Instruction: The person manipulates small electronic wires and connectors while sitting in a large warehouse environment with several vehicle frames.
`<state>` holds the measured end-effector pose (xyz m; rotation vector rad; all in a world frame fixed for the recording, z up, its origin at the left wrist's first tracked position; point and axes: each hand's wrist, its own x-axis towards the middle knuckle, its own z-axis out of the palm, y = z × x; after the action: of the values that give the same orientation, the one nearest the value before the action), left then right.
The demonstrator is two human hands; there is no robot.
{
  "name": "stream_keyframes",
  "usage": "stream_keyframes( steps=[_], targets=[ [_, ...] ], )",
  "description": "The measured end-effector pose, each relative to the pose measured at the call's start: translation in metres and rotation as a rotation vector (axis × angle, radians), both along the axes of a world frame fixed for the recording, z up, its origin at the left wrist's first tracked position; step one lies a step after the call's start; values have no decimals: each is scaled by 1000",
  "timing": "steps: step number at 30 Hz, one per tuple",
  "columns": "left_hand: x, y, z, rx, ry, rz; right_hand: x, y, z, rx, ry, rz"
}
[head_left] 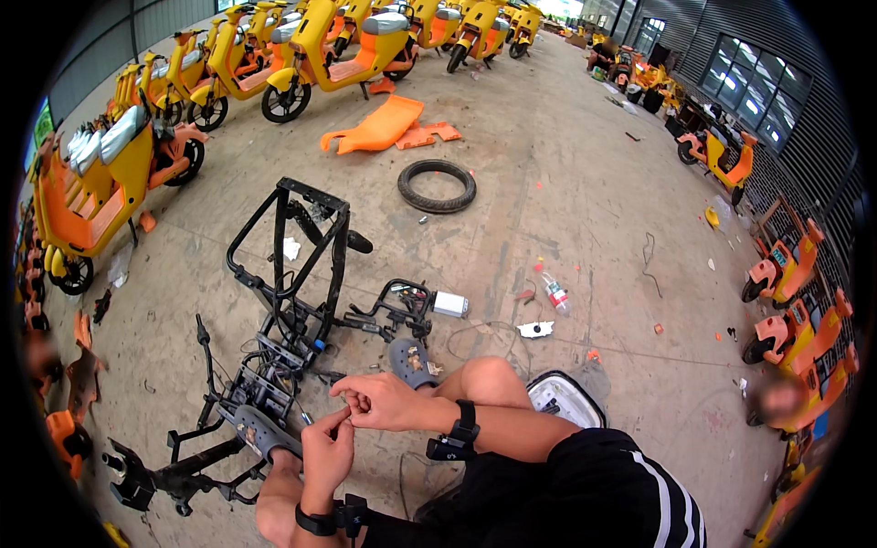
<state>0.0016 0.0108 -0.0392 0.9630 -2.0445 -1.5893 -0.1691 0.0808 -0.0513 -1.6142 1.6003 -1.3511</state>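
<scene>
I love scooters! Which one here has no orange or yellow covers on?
The stripped black frame lying by the hands; all others keep their coloured body panels.

We see a grey concrete floor [548, 164] carrying a stripped black metal scooter frame [292, 274] near its centre. Beyond the frame lie a loose black rubber tyre [437, 185] and orange plastic body panels [379, 126]. A small grey rectangular box [450, 304], a clear plastic bottle [555, 294] and a thin black cable [649, 260] rest to the right. Yellow-and-orange scooters [315, 50] stand along the far edge.
</scene>
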Motion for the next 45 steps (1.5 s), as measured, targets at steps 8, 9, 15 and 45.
stream_keyframes(
  steps=[8, 9, 15, 45],
  targets=[
    [1, -1, 2, 46, -2, 40, 2, 2, 7, -7, -49, -11],
    [0, -1, 4, 58, 6, 48, 2, 2, 7, -8, -43, -10],
    [-2, -2, 8, 111, 120, 144, 2, 4, 12, -88, -31, -8],
    [-3, 2, 25, 50, 158, 291, 2, 8, 19, -116, -2, -21]
  ],
)
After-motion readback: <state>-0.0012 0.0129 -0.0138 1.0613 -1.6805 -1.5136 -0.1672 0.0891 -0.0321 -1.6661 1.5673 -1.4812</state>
